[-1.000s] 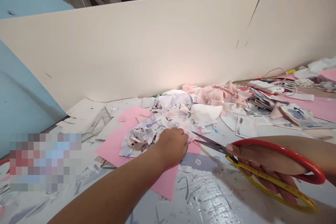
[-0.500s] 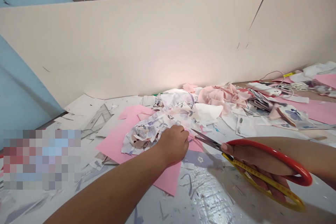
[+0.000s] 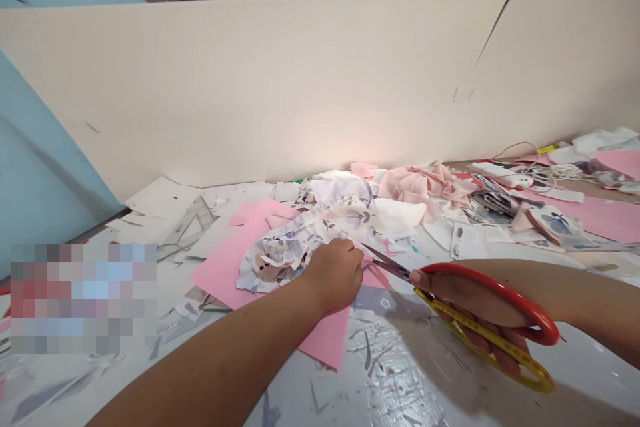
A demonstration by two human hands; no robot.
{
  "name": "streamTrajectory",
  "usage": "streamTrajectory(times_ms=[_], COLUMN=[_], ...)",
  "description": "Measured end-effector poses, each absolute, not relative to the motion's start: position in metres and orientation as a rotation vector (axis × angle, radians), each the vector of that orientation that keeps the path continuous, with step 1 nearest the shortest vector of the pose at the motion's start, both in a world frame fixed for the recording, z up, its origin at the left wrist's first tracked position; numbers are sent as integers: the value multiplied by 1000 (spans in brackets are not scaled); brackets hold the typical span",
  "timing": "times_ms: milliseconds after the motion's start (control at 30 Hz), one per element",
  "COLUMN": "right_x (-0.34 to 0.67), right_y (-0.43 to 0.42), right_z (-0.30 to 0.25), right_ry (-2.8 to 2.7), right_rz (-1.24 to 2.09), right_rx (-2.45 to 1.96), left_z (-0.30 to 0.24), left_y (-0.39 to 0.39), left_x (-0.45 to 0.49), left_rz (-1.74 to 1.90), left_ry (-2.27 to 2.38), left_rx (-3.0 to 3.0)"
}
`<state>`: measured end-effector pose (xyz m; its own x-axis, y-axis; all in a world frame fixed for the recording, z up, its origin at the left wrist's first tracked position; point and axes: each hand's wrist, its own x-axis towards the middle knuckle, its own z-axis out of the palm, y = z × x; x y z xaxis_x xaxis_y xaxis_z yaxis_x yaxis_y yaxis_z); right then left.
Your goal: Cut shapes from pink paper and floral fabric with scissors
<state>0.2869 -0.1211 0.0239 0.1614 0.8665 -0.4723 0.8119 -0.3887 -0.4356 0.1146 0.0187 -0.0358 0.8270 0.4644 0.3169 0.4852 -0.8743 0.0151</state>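
Note:
My left hand is closed at the right edge of a crumpled white floral fabric, over a pink sheet. Its fingertips are hidden behind the knuckles. In my right hand is a pair of scissors with one red handle loop and one yellow loop that carries tape-measure markings. The dark blades are slightly apart and point left, their tips close by my left fingers. A lilac fabric piece with a small white flower lies on the table below the blades.
Pink ruffled fabric and white scraps lie behind. To the right are a folded fabric stack, a white power strip and cords. A clear triangle ruler lies on the left. A pale partition stands along the back.
The scissors and my right hand have moved a little to the left, with the tips nearer my left hand. My left hand keeps its place on the fabric. The view has shifted slightly.

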Motion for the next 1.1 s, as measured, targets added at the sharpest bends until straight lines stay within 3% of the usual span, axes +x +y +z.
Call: streamTrajectory(times_ms=[100,367,1100], right_x=[279,286,276], right_y=[-101,-99,-103], right_z=[45,22,21], right_ry=[-1693,-1516,-1499], right_rz=[1362,1509,1331], right_rx=[-2318,-2267,-2324], left_z=[-36,-34,-36], left_y=[19,18,19], left_x=[115,115,116], left_rz=[-485,-485,-474], left_ry=[-755,-752,-760], left_rx=[-2937,-2942,-2935])
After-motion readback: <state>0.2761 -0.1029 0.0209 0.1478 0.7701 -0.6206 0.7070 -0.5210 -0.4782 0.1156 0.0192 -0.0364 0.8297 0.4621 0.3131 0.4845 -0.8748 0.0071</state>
